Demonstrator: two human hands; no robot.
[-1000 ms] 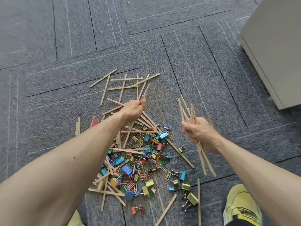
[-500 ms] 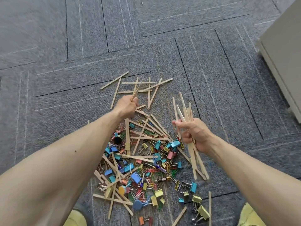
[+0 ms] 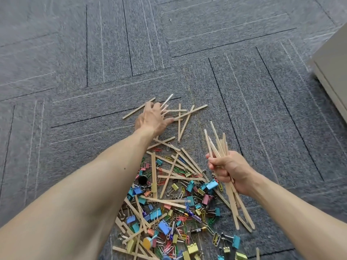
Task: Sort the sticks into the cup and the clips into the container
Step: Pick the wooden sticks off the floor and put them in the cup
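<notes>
A heap of clips point(image 3: 169, 218) and sticks point(image 3: 170, 174) is lying on the carpet point(image 3: 93, 53), close to the person. Behind it, a loose group of sticks point(image 3: 185, 117) is lying apart. The left hand point(image 3: 153, 119) is hanging over that group's left part, with a stick point(image 3: 167, 100) poking out beyond its fingers. The right hand point(image 3: 230, 170) is holding a bundle of sticks point(image 3: 217, 143) over the heap's right edge. A cabinet point(image 3: 334, 72) is standing at the far right.
</notes>
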